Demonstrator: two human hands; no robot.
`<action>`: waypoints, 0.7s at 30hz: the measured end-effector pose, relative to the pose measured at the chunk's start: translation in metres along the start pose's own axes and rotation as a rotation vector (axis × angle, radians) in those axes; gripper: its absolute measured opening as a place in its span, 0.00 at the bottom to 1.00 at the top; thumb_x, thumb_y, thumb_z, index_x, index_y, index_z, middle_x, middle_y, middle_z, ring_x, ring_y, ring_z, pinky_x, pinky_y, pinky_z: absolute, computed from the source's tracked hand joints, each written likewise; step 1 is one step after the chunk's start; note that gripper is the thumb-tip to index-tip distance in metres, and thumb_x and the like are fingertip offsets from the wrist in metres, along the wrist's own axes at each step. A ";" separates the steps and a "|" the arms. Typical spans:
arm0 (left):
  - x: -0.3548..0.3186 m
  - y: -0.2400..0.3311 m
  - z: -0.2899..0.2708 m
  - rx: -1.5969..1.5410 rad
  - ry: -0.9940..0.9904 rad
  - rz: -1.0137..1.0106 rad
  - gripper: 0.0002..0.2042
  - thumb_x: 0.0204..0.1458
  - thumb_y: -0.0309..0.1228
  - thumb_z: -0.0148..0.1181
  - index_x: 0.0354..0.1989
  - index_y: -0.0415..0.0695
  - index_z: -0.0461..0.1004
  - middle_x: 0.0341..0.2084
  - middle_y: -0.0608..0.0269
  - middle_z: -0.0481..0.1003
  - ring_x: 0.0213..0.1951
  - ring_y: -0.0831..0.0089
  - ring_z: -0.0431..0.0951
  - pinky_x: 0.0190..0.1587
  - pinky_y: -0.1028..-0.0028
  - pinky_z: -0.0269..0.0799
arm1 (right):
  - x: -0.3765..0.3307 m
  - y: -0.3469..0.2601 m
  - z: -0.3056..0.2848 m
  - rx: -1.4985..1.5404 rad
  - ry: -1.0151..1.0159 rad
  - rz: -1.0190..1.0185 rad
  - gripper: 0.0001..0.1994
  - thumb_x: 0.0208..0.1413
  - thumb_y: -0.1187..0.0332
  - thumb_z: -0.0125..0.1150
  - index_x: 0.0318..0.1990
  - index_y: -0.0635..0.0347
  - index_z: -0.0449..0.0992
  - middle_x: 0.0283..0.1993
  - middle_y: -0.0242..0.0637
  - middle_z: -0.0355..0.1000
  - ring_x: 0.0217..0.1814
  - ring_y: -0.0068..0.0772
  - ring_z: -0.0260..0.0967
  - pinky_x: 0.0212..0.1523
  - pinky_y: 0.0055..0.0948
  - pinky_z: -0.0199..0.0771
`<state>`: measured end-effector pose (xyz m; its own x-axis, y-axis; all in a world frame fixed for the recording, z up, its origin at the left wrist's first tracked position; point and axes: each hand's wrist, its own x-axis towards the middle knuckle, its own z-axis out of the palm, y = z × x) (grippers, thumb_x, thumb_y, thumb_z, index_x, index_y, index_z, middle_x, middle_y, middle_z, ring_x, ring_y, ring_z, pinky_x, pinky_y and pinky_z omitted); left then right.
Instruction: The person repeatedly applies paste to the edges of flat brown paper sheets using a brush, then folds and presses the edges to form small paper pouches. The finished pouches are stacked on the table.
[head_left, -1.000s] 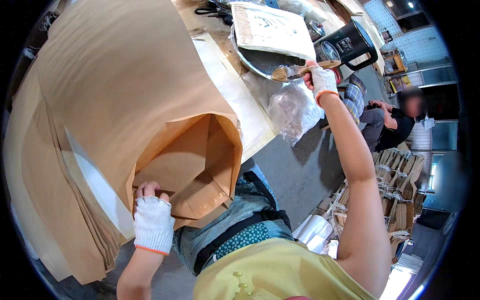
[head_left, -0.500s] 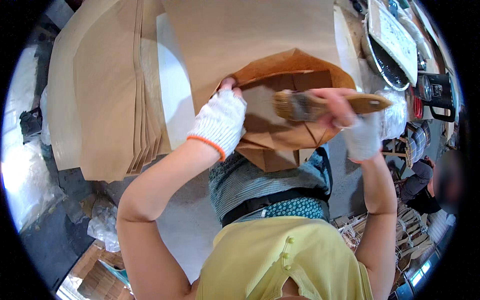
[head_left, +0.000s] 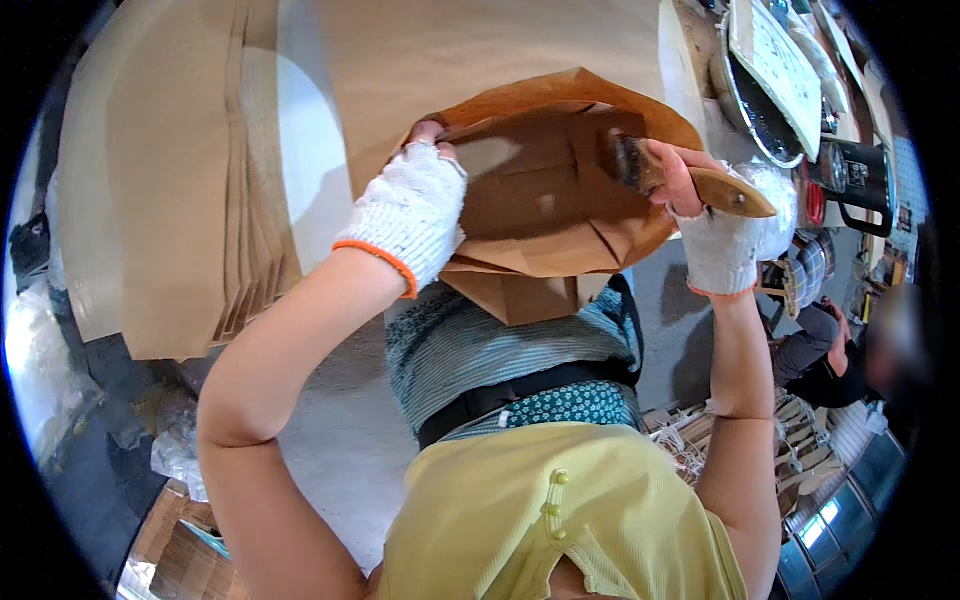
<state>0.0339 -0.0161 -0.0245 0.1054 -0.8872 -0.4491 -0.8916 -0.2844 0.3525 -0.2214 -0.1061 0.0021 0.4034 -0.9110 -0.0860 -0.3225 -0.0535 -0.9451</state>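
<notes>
A brown kraft paper bag (head_left: 540, 205) lies on the table's near edge, its mouth spread wide. My left hand (head_left: 412, 205), in a white fingerless glove with an orange cuff, is closed on the bag's left rim; some fingertips are hidden behind the paper. In my right hand (head_left: 708, 210), gloved the same way, is a flat paintbrush (head_left: 738, 192) with a wooden handle. Its dark bristles reach into the bag's right side, close to the inner wall. I cannot tell whether they touch it.
Layered brown paper sheets (head_left: 175, 190) hang over the table edge at left. Beyond the bag lies flat brown paper (head_left: 490, 45). At far right are a round pan (head_left: 730, 75) with a white board (head_left: 775, 75) across it, and a black mug (head_left: 865, 190). Another person (head_left: 825, 350) sits farther right.
The paintbrush has gone from above the bag's middle to its right side, bristles now inside. My left hand keeps its hold on the rim. The whole view has shifted slightly.
</notes>
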 end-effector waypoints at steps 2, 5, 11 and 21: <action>-0.002 0.005 -0.002 0.070 0.026 0.058 0.29 0.38 0.25 0.67 0.51 0.31 0.63 0.57 0.39 0.59 0.53 0.43 0.70 0.55 0.57 0.71 | -0.004 0.007 -0.011 -0.412 0.095 -0.111 0.09 0.58 0.66 0.62 0.37 0.63 0.80 0.29 0.30 0.77 0.28 0.20 0.72 0.30 0.22 0.72; 0.003 0.009 -0.008 0.075 -0.007 0.081 0.25 0.39 0.24 0.64 0.49 0.31 0.66 0.58 0.42 0.58 0.54 0.44 0.69 0.58 0.58 0.68 | -0.008 0.016 -0.026 -0.420 0.004 0.009 0.08 0.59 0.64 0.61 0.39 0.58 0.81 0.32 0.29 0.78 0.31 0.20 0.74 0.30 0.23 0.72; 0.002 0.005 -0.028 0.201 -0.127 0.392 0.20 0.40 0.28 0.62 0.43 0.37 0.69 0.51 0.46 0.67 0.51 0.51 0.71 0.55 0.58 0.70 | 0.045 -0.018 -0.036 0.136 -0.381 -0.171 0.11 0.60 0.62 0.57 0.43 0.55 0.81 0.33 0.26 0.77 0.30 0.13 0.69 0.31 0.16 0.70; 0.026 0.040 -0.043 0.202 -0.220 0.228 0.19 0.48 0.38 0.53 0.40 0.33 0.73 0.39 0.38 0.75 0.42 0.47 0.78 0.47 0.57 0.74 | 0.026 0.014 -0.009 -0.483 -0.068 -0.302 0.07 0.46 0.70 0.67 0.34 0.58 0.80 0.28 0.31 0.77 0.31 0.28 0.75 0.34 0.24 0.74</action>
<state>0.0193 -0.0658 0.0132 -0.1838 -0.8140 -0.5510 -0.9525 0.0090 0.3045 -0.2230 -0.1340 -0.0107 0.5874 -0.7986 0.1307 -0.5324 -0.5030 -0.6808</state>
